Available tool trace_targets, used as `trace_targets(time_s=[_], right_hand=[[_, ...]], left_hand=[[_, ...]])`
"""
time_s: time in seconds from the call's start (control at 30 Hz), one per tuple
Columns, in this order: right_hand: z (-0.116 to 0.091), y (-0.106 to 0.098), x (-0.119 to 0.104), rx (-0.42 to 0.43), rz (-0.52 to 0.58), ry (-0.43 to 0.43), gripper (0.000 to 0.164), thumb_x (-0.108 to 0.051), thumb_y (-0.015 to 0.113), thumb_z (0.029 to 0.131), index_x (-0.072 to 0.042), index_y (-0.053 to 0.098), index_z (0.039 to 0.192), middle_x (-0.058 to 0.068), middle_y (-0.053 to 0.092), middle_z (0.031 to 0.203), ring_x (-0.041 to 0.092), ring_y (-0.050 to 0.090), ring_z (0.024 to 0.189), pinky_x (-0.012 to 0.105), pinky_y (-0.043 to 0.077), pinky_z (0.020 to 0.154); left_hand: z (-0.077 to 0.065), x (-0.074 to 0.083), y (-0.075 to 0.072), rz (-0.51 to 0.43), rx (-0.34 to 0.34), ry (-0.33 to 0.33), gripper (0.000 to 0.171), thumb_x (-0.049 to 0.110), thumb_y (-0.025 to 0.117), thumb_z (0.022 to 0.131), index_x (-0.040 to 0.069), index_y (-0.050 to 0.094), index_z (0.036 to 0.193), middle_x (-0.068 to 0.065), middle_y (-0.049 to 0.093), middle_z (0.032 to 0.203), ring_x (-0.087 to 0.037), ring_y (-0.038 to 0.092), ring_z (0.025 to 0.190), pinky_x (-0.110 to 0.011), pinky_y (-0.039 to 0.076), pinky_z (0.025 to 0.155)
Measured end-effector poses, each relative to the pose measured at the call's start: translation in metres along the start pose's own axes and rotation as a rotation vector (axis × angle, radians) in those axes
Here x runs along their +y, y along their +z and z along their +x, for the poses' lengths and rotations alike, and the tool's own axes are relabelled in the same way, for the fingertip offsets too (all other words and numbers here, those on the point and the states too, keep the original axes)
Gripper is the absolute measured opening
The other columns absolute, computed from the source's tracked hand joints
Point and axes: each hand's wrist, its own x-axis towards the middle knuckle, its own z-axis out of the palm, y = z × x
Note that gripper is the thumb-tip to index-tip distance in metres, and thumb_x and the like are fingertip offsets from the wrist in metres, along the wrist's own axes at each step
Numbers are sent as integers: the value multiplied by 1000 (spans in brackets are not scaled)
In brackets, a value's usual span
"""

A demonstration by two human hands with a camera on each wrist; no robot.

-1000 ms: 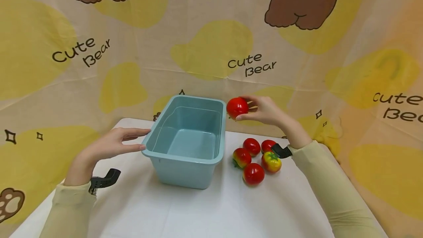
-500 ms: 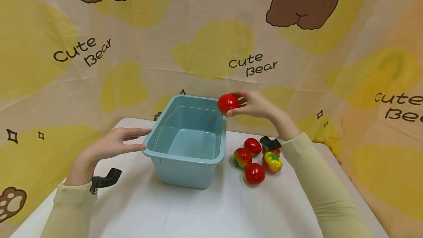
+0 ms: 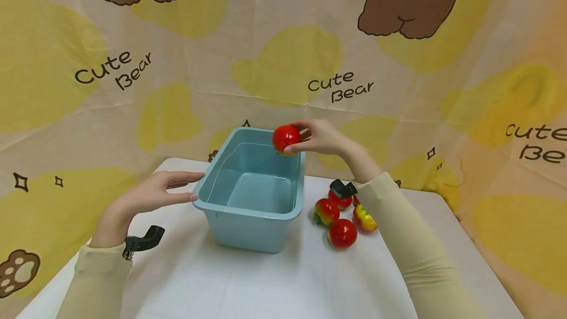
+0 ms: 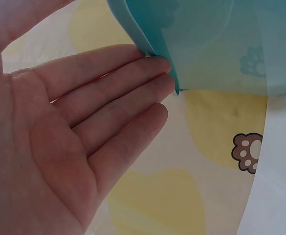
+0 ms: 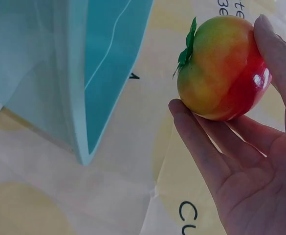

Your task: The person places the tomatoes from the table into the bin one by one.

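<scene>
From my station I saw the right hand [image 3: 325, 137] gripping a tomato [image 3: 284, 137] between thumb and fingers, raised at the far right corner of the blue bin [image 3: 248, 233]; the left hand [image 3: 148, 193] touched the bin's left rim with straight fingers, while more red and yellow fruits [image 3: 342, 233] lay right of it on the white table [image 3: 212, 284]

The bin [image 3: 245, 230] admits entry from above through its near half. The right hand [image 3: 322, 137] and held fruit [image 3: 285, 139] screen its far right corner; the left hand [image 3: 152, 192] blocks the left rim. Loose fruit [image 3: 342, 234] and right sleeve [image 3: 412, 245] obstruct the right side of the tabletop [image 3: 266, 287]. Lateral passage runs before the bin.
</scene>
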Motion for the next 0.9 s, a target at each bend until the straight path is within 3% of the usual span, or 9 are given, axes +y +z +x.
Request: trace_targets(time_s=[0.6, 0.9], right_hand=[[29, 22, -22, -77, 77, -34, 67, -39, 75, 80, -13, 50, 137, 4, 60, 129, 17, 65, 107, 32, 53, 90], [24, 22, -21, -83, 100, -54, 64, -33, 75, 82, -12, 50, 137, 5, 61, 127, 16, 66, 105, 32, 53, 90]], left_hand=[[1, 3, 1, -39, 12, 5, 54, 35, 69, 87, 15, 54, 135, -3, 56, 135, -32, 53, 124, -52, 42, 100], [0, 0, 0, -24, 10, -9, 56, 37, 69, 86, 16, 53, 136, -1, 56, 135, -30, 53, 125, -51, 42, 100]])
